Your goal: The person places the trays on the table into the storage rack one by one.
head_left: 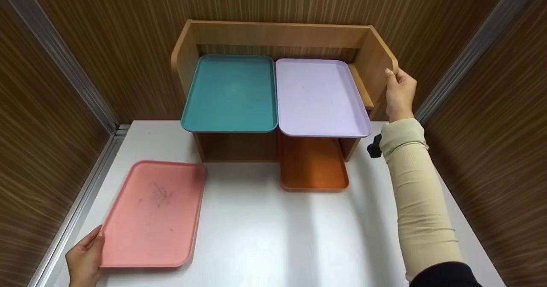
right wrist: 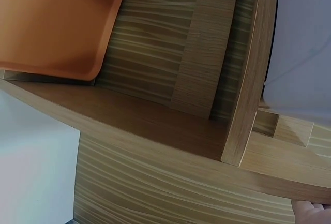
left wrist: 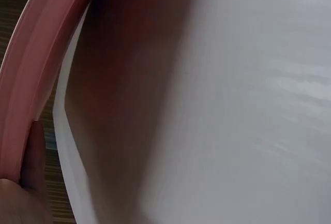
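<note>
My left hand (head_left: 85, 255) grips the near-left edge of a pink tray (head_left: 154, 214) at the table's left side. In the left wrist view the tray's rim (left wrist: 39, 63) rises over its shadow on the tabletop, thumb along the edge. My right hand (head_left: 401, 91) holds the front edge of the right side panel of a wooden shelf (head_left: 277, 33). On the shelf's upper board lie a teal tray (head_left: 233, 92) and a lilac tray (head_left: 322, 97), side by side. An orange tray (head_left: 314, 165) sticks out from the lower right compartment.
The white table (head_left: 252, 235) stretches in front of the shelf. Wood-grain walls (head_left: 491, 150) stand behind and on both sides, with metal strips (head_left: 64, 60) at the corners. A black object (head_left: 374, 147) sits at the right cuff.
</note>
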Demonstrator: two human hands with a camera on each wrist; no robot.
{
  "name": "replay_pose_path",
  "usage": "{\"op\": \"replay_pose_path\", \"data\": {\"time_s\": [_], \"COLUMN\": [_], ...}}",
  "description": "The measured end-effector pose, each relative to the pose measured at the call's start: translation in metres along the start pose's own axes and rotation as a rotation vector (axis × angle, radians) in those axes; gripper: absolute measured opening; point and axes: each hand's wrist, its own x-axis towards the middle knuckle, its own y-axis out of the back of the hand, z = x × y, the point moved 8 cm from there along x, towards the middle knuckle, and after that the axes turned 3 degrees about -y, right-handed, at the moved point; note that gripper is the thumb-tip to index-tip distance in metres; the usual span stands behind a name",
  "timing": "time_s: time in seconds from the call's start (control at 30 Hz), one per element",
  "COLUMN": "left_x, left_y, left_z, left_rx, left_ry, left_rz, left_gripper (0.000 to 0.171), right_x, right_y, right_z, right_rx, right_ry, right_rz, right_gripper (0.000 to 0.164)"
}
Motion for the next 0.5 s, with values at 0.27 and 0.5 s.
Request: {"op": "replay_pose_path", "data": {"time_s": [0.27,0.5], "left_x": [-0.012,-0.021], "left_y": [-0.006,-0.015], "left_z": [0.017,0.025], "left_rx": [-0.054,-0.064], "left_ry": [0.1,0.123], "left_rz": [-0.053,-0.204], "left_gripper": [0.032,0.035], "right_x": [0.0,-0.002], "right_y": [0.0,-0.001], "right_z": [0.0,0.001], "right_rx": [-0.016,-0.011], "right_ry": [-0.019,-0.03], "right_rz": [-0.016,-0.018], "right_gripper": [0.032,0.032]}}
